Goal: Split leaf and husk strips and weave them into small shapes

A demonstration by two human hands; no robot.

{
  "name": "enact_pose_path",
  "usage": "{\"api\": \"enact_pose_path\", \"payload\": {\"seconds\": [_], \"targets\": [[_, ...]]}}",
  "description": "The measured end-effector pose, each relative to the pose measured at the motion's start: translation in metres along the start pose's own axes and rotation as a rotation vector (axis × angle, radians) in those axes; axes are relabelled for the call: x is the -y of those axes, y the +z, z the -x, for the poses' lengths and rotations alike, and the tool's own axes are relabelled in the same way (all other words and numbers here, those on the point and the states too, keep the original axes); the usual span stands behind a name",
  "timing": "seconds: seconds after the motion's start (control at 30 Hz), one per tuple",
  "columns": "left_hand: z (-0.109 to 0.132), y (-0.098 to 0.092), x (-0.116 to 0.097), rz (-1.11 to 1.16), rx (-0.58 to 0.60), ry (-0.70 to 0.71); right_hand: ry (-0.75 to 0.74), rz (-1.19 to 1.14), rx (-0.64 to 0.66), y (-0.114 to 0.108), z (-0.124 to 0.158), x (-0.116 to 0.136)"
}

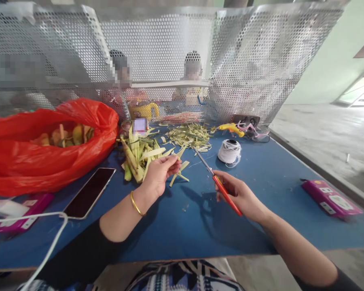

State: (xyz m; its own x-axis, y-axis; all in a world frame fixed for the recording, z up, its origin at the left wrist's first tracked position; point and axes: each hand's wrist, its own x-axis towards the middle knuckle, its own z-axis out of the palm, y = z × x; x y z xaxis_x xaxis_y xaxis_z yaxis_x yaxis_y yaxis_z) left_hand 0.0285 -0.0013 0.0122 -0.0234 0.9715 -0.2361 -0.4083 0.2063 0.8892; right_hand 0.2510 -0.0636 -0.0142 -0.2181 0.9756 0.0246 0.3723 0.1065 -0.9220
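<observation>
My left hand [159, 171], with a gold bangle on its wrist, pinches a thin strip of pale green husk [181, 151] between thumb and fingers. My right hand [238, 193] is wrapped round the red handles of a pair of scissors [225, 193]. Their metal blades point up and left, toward a heap of cut husk strips [191, 135]. Just behind my left hand lies a pile of larger green husks [135, 157]. A few loose strips [179, 176] rest on the blue table beside my left fingertips.
Left stands a red plastic bag [100, 121] with plant pieces inside, near a phone [91, 192] and a white cable [56, 242]. A white thread spool [229, 151], yellow glue gun [232, 129] and purple pack [330, 198] lie right. A perforated screen [170, 44] separates two people behind.
</observation>
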Motion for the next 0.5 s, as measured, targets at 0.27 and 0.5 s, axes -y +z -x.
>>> {"api": "enact_pose_path", "payload": {"seconds": [0.27, 0.5], "targets": [[0.002, 0.001, 0.004, 0.062, -0.03, -0.007, 0.062, 0.174, 0.019, 0.022, 0.005, 0.027], [0.005, -0.001, 0.01, 0.02, 0.026, -0.002, 0.008, 0.253, -0.04, 0.032, -0.006, 0.027]]}}
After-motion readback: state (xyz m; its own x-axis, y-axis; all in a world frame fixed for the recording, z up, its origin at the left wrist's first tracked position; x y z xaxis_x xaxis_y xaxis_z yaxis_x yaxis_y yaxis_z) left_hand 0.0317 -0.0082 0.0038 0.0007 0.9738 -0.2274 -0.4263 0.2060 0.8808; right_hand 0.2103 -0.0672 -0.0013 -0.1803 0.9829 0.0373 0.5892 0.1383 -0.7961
